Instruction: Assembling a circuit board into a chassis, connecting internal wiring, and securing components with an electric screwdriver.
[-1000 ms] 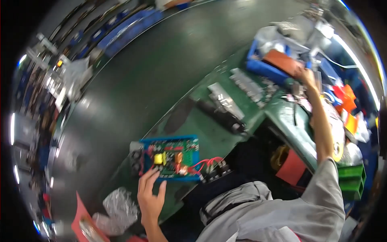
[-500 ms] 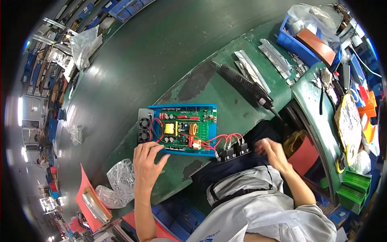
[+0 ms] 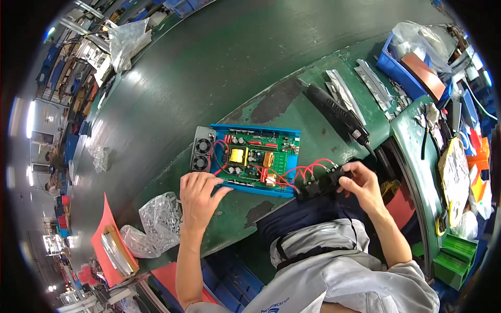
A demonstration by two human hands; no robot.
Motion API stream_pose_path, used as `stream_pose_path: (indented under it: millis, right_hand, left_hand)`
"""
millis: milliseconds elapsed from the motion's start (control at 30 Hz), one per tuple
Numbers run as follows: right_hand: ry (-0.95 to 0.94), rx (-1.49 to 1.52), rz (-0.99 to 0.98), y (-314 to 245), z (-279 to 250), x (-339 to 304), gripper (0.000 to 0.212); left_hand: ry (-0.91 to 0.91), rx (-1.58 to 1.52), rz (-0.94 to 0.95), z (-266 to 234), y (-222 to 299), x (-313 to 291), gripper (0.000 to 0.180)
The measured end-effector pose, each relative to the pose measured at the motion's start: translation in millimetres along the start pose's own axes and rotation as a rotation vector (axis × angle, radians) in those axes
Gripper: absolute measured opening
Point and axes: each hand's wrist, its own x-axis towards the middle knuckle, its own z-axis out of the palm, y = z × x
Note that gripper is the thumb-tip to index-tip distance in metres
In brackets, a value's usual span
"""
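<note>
On the green bench lies an open blue metal case with a green circuit board inside. A grey fan panel with two black fans stands at its left end. Red wires run from the board to a black socket panel beyond the case's right end. My right hand pinches that panel at its right end between thumb and fingers. My left hand rests its fingertips at the case's near left corner by the fan panel, thumb spread apart.
A black electric screwdriver lies behind the case, beside metal strips. At far right are a blue bin and green metal parts. A clear plastic bag lies left of my left hand, near a pink folder.
My right hand has come up from beside the black socket panel and taken hold of it; the panel is raised and tilted. My left hand stays by the case corner. The whole view has shifted slightly.
</note>
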Motion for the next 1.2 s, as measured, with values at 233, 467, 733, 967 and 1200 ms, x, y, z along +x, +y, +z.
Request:
stream_pose_path:
  millis: [233,467,733,967,1200]
  right_hand:
    - [0.139,-0.320,-0.368,-65.7,1.2,65.4,0.031]
    - [0.264,-0.494,-0.516,-26.3,10.9,86.3,0.056]
    - [0.400,-0.622,-0.574,12.5,27.2,73.3,0.061]
    - [0.306,-0.547,-0.654,34.2,15.9,86.3,0.062]
    - [0.302,-0.457,-0.664,37.4,19.9,91.7,0.065]
  left_hand:
    - [0.072,-0.086,0.018,19.3,46.8,-8.9,0.031]
    - [0.099,-0.238,-0.104,11.7,55.0,-1.9,0.024]
    - [0.070,-0.137,-0.159,23.6,4.7,66.6,0.027]
    - [-0.146,-0.062,-0.095,33.6,-8.8,93.7,0.021]
    - [-0.149,-0.069,-0.021,36.9,-15.4,101.2,0.017]
